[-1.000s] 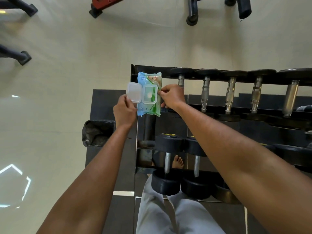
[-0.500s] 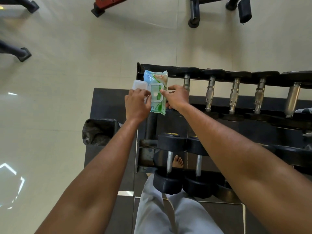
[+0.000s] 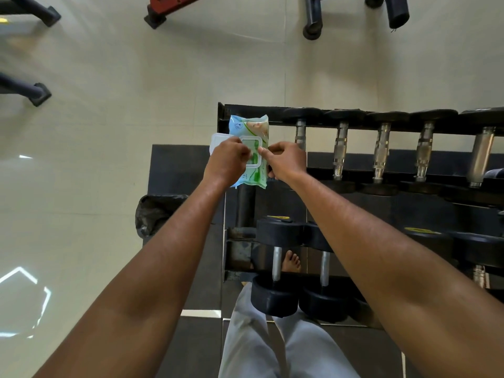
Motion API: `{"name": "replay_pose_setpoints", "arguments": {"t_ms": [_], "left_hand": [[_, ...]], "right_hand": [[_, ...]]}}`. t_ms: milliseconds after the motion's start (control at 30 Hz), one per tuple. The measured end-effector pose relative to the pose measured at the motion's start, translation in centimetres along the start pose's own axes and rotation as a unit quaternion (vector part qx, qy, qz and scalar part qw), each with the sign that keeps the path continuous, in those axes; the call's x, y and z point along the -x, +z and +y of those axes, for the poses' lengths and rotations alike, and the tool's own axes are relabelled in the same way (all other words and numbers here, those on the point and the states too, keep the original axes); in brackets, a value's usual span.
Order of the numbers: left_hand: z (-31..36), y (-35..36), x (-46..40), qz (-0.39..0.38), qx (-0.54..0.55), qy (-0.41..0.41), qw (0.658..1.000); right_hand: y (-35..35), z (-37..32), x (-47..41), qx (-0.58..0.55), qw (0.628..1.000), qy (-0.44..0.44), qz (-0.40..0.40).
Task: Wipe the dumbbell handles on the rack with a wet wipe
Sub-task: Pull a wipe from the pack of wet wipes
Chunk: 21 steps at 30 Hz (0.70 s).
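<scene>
A green and blue wet wipe pack is held over the left end of the black dumbbell rack, its white flip lid swung open to the left. My right hand grips the pack's right edge. My left hand has its curled fingers at the pack's opening; whether a wipe is pinched is hidden. Several dumbbells with metal handles lie on the top rail. Two more dumbbells sit on the lower tier.
A black bin stands left of the rack on a dark mat. Legs of gym machines stand on the tiled floor beyond. My foot shows under the rack.
My left hand has moved from the pack's left side, beside the open lid, over to the opening, with fingers curled there. The right hand keeps holding the pack.
</scene>
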<state>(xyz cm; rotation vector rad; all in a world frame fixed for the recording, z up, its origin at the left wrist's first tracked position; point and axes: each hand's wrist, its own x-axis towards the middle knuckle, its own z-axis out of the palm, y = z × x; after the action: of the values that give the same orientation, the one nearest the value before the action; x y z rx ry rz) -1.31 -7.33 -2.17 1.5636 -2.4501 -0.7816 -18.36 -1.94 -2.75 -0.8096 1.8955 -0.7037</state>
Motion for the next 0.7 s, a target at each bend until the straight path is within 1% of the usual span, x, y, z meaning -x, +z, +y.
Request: {"name": "replay_pose_setpoints", "arguments": {"t_ms": [100, 200, 233, 300, 400, 433, 467, 500, 533, 567, 600, 700], "left_hand": [[0.3, 0.1, 0.0, -0.010, -0.043, 0.028, 0.999], [0.3, 0.4, -0.2, -0.025, -0.126, 0.066, 0.990], [0.5, 0.6, -0.4, -0.046, -0.166, 0.086, 0.981], [0.8, 0.8, -0.5, -0.095, -0.186, 0.092, 0.974], [0.9, 0.8, -0.2, -0.171, -0.210, 0.070, 0.960], [0.9, 0.5, -0.3, -0.179, -0.226, 0.067, 0.955], [0.9, 0.2, -0.3, -0.166, -0.212, 0.054, 0.961], [0.7, 0.4, 0.1, -0.145, -0.201, 0.078, 0.966], [0.6, 0.5, 0.5, -0.116, -0.120, 0.061, 0.984], [0.5, 0.5, 0.4, -0.056, -0.101, 0.064, 0.991], [0.3, 0.6, 0.6, -0.032, -0.076, 0.049, 0.995], [0.2, 0.4, 0.8, -0.005, 0.039, -0.046, 0.998]], "right_hand": [[0.1, 0.1, -0.1, -0.003, 1.000, 0.006, 0.005], [0.2, 0.2, -0.1, 0.005, 1.000, 0.001, 0.006], [0.2, 0.2, -0.1, 0.008, 1.000, -0.001, 0.005], [0.3, 0.4, -0.2, 0.011, 1.000, -0.001, 0.005], [0.5, 0.5, -0.4, 0.008, 1.000, 0.002, 0.012], [0.5, 0.6, -0.5, 0.008, 1.000, 0.003, 0.012], [0.5, 0.5, -0.5, 0.009, 1.000, 0.003, 0.011], [0.4, 0.5, -0.4, 0.013, 1.000, 0.003, 0.011], [0.4, 0.4, -0.4, 0.019, 1.000, 0.002, 0.011], [0.4, 0.4, -0.4, 0.025, 1.000, 0.002, 0.012], [0.5, 0.4, -0.4, 0.029, 0.999, 0.003, 0.013], [0.8, 0.5, -0.4, 0.035, 0.999, 0.006, 0.024]]}}
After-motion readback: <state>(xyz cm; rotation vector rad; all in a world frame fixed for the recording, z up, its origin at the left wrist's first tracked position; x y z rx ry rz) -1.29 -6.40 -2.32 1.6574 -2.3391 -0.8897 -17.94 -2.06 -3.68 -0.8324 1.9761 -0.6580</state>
